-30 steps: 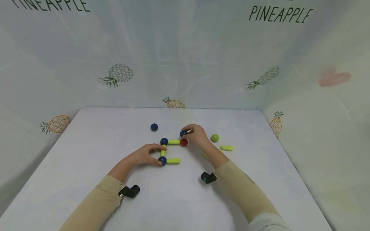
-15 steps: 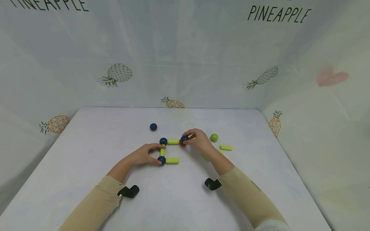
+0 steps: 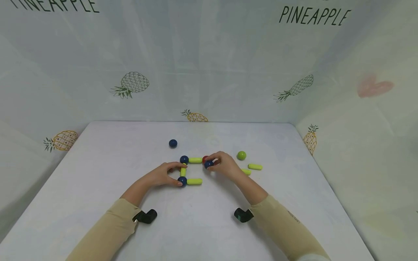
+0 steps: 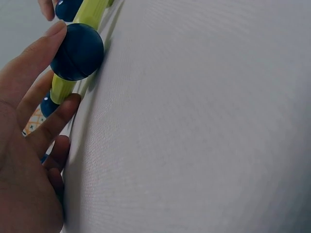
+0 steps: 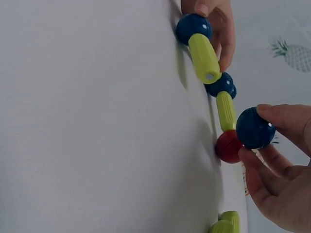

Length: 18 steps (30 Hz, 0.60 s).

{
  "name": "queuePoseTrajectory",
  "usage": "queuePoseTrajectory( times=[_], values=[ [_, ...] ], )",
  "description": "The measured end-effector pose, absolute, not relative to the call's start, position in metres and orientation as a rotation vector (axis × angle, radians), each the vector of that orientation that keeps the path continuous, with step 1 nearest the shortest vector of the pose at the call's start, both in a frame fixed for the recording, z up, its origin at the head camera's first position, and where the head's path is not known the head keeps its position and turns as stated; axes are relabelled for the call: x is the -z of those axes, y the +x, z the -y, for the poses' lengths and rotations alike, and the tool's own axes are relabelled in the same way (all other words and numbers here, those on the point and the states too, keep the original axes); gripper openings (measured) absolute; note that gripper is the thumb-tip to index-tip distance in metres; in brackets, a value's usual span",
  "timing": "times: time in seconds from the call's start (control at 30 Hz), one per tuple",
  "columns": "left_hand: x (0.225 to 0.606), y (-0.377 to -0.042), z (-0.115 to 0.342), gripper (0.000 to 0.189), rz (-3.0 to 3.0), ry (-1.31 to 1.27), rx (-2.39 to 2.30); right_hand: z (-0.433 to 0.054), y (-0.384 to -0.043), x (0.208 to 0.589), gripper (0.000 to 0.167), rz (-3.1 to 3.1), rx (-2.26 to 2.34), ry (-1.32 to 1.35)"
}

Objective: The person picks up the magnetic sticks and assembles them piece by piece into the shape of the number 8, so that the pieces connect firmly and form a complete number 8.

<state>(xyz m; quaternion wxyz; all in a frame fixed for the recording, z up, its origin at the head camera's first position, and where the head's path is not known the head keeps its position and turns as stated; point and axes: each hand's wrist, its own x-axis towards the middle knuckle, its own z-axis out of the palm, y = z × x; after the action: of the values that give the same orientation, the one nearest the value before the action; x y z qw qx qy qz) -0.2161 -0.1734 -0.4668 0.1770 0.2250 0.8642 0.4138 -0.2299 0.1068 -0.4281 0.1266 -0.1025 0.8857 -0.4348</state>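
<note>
A C-shaped frame of blue balls and lime-green rods, from a magnetic building set, lies mid-table. Its near blue ball (image 3: 181, 181) is under the thumb of my left hand (image 3: 164, 174), while the fingers curl beside the side rod (image 3: 183, 172). The far rod (image 3: 195, 160) ends at a red ball (image 5: 228, 146); the near rod (image 5: 204, 58) has a free end with a metal tip. Between thumb and fingers my right hand (image 3: 226, 167) pinches another blue ball (image 5: 255, 128), which partly covers the red one in the head view.
A loose blue ball (image 3: 173, 143) lies behind the frame. Right of my right hand are a green ball (image 3: 241, 155) and a loose rod (image 3: 255, 166). Another rod (image 3: 246, 172) is partly hidden by that hand. A pineapple-print curtain (image 3: 209, 72) hangs behind the table.
My right hand has carried the blue ball toward me, from behind the red ball, across it, to its near side. The left hand has stayed on the frame.
</note>
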Motion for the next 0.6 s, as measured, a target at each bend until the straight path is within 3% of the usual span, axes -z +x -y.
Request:
queuePoseTrajectory(
  times=[0.6],
  values=[
    [0.467,-0.216,0.173,0.064,-2.463,0.6,-1.162,-0.111,-0.214,0.437,0.035,-2.532,1.154,-0.415]
  ],
)
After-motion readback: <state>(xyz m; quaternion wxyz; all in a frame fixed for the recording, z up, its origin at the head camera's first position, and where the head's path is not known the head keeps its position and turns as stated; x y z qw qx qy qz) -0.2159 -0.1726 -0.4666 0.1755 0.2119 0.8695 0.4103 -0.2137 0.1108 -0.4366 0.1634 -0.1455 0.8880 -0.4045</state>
